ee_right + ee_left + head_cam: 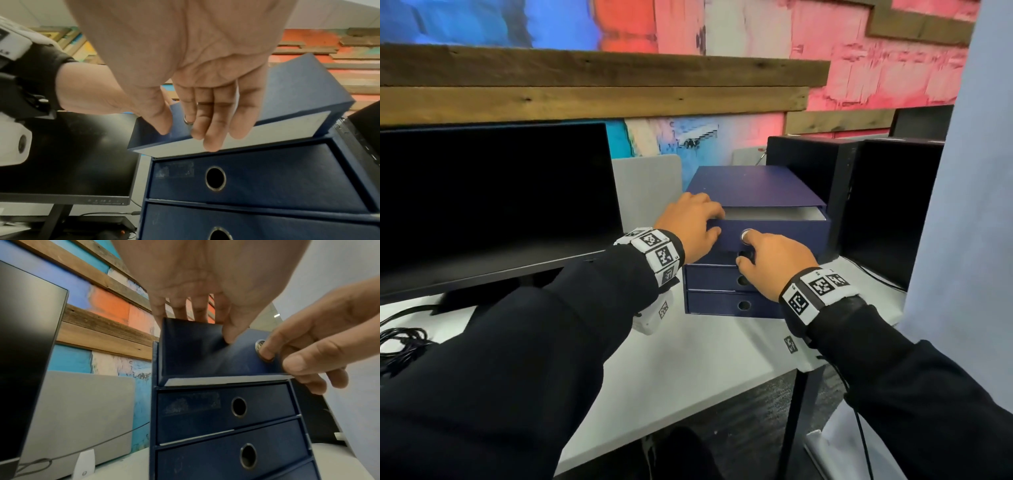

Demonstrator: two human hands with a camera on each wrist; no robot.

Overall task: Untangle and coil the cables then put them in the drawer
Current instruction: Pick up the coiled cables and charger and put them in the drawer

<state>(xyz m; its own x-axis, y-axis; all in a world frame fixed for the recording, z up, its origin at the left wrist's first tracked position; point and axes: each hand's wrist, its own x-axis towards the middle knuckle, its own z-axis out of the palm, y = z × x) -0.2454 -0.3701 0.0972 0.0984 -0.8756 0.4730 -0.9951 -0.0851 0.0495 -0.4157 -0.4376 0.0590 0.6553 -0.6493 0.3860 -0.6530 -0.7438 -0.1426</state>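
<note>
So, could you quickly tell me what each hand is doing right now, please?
Left hand: fingers curled over the top drawer's left front corner, holding it.
Right hand: index finger hooked into that drawer's finger hole, holding it.

No readable words, brands or numbers anywhere. Only square black-and-white coded markers: on left wristband (657,250), on right wristband (816,289), one on white wrist-camera housing (663,310). Torn label patch on second drawer front (190,403): blank, illegible.

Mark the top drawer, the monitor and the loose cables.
top drawer (784,236): head view, front panel.
monitor (493,198): head view, middle of the dark screen.
loose cables (400,346): head view, tangled black bundle at the left edge.
</note>
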